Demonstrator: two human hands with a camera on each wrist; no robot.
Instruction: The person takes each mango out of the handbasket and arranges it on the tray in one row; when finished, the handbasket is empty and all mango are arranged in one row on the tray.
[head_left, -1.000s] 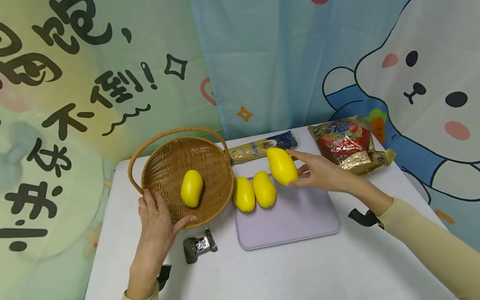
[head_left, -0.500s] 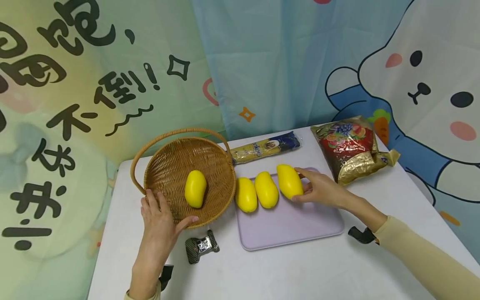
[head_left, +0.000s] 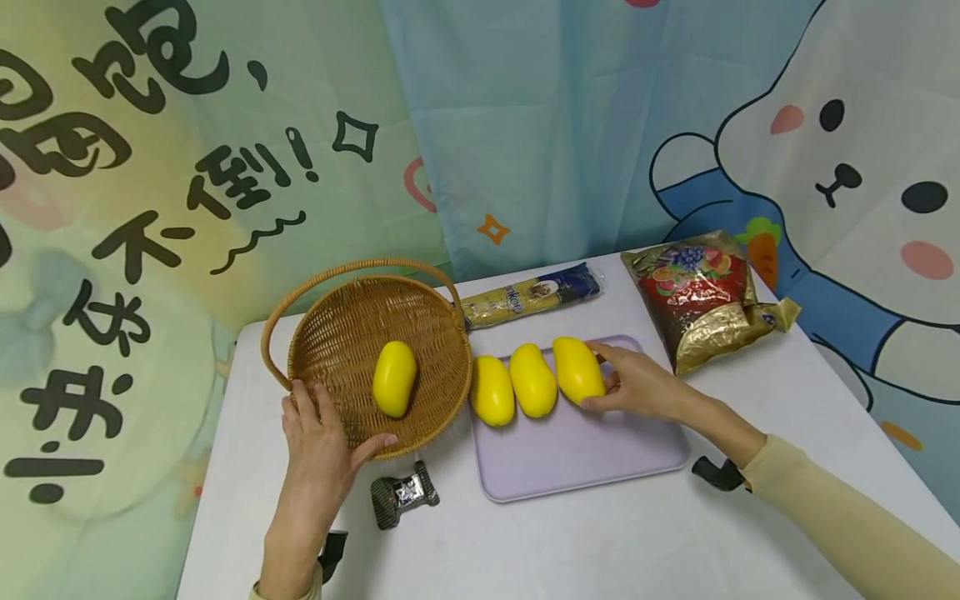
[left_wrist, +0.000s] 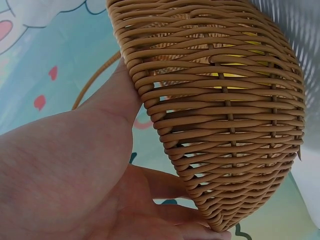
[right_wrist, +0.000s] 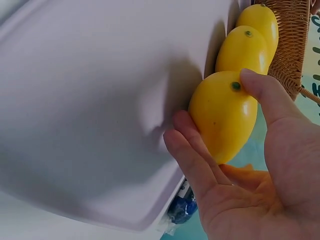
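Note:
My right hand (head_left: pixel 637 385) holds a yellow mango (head_left: pixel 578 371) between thumb and fingers at the far side of the lilac tray (head_left: pixel 585 458). Two more mangoes stand in a row left of it, the middle mango (head_left: pixel 533 380) and the left mango (head_left: pixel 492 391) beside the basket. In the right wrist view, the thumb presses near the green stem spot of the held mango (right_wrist: pixel 225 115). My left hand (head_left: pixel 318 442) rests on the near-left rim of the wicker basket (head_left: pixel 337 333), fingers fairly straight. One mango (head_left: pixel 394 379) lies inside the basket.
Behind the tray lies a long yellow-and-blue packet (head_left: pixel 525 298). A gold and red bag (head_left: pixel 701 300) sits at the back right. A small dark wrapped piece (head_left: pixel 405 494) lies in front of the basket on the white table (head_left: pixel 570 550). A printed curtain (head_left: pixel 525 125) hangs behind.
My right hand has lowered its mango from above the tray to beside the other two mangoes. The left hand has stayed at the basket's rim. The view has shifted slightly.

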